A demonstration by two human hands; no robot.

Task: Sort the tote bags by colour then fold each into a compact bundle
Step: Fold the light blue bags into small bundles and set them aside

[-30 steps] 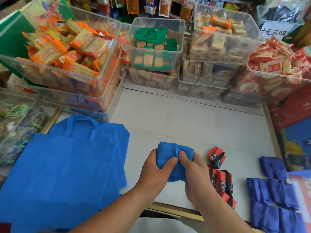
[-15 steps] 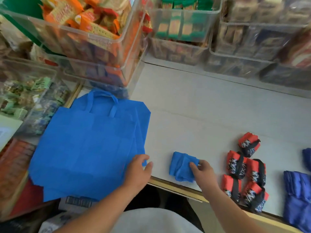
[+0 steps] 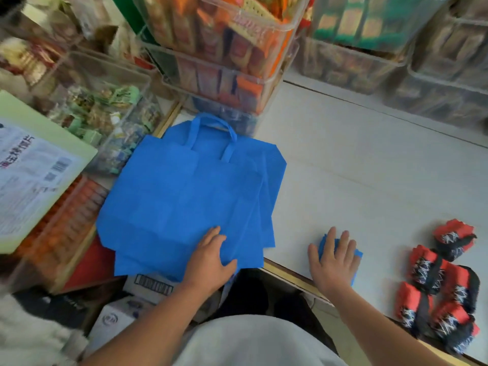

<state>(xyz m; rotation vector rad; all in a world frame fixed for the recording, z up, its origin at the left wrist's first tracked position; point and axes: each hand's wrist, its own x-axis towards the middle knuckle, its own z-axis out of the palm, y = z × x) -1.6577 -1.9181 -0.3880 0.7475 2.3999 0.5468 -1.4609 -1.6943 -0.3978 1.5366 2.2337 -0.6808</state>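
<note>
A folded blue bundle (image 3: 324, 244) sits on the white counter (image 3: 356, 180) close to its near edge, right of centre. The right hand (image 3: 334, 257) lies flat on top of it with fingers spread and straight. That grip is released and only presses down, so most of the bundle is hidden under the palm.

To the left lies a stack of flat blue tote bags (image 3: 184, 196), with the loop handles (image 3: 211, 128) pointing to the far side and the near edge hanging off the counter. The left hand (image 3: 210, 256) rests on the near right corner of the top bag, fingers laid out along the fabric. Its grip looks released too, though whether the thumb has hooked under the edge cannot be told.

On the near right, a cluster of red-and-black bundles (image 3: 438, 281) sits apart from the blue one, so the colours appear to be sorted already. Clear bins (image 3: 227, 64) of packaged snacks line the far and left sides.

One blue bag seems finished and is being set down, and the next is being reached for. The next move probably calls for lifting only the top sheet off the stack. It then needs sliding right onto bare counter, without dragging the bags beneath off the edge.
</note>
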